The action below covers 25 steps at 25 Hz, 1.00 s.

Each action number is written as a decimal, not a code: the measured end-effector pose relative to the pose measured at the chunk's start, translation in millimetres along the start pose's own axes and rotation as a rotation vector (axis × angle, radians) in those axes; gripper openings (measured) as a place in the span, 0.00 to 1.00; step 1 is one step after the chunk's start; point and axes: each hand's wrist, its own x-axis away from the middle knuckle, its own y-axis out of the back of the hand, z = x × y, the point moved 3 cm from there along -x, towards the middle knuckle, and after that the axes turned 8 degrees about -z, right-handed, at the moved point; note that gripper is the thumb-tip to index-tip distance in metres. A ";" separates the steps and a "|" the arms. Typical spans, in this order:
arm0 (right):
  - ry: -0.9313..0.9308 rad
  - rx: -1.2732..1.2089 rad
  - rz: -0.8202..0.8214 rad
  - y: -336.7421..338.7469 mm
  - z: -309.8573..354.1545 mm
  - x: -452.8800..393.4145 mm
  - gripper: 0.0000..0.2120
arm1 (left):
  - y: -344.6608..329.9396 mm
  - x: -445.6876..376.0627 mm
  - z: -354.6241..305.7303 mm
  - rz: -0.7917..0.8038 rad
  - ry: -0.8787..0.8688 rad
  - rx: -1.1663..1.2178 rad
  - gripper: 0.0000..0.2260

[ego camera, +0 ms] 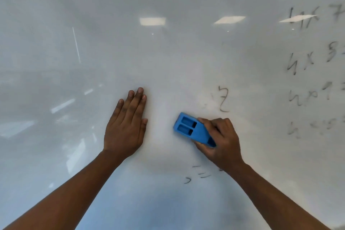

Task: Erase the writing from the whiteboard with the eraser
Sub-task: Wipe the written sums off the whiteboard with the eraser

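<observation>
glossy whiteboard (168,61) fills the whole view, with ceiling light panels (152,21) reflected in its upper part. surface in the middle and left reads wiped, faintly smeared.

left hand (127,127) lies flat on the board, palm down, fingers straight and close together, thumb tucked along the side; it grips nothing. bare forearm runs down to the lower left corner.

right hand (220,140) is closed around the near end of a blue eraser (192,130), fingers curled over the top edge, thumb underneath. the eraser sits against the board just right of centre, its free end pointing up and left, two rectangular recesses showing on its back. it is a little apart from the left hand, with bare board between them.

remaining writing: a grey mark (224,99) just above and right of the eraser, smudged around its left side; short strokes (199,174) below the right hand, near the wrist; a column of rows (309,73) along the right edge, each starting "4 x", blurred and partly cut off by the frame edge, top row crossed by a light reflection.
</observation>
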 end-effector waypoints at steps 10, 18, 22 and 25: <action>-0.281 -0.047 -0.180 -26.1 9.4 -28.0 0.29 | -5.3 3.9 -2.6 -0.050 -0.018 -0.017 0.27; -0.476 0.172 -0.250 26.2 -72.4 -44.9 0.30 | -1.7 40.1 9.0 0.020 -0.071 -0.037 0.30; -0.260 0.006 -0.147 -20.5 -2.5 -47.1 0.30 | 0.8 39.4 -2.5 0.023 0.028 0.031 0.29; 0.093 -0.041 0.174 -19.8 43.8 78.1 0.27 | 3.4 53.8 -14.7 0.050 0.115 0.088 0.30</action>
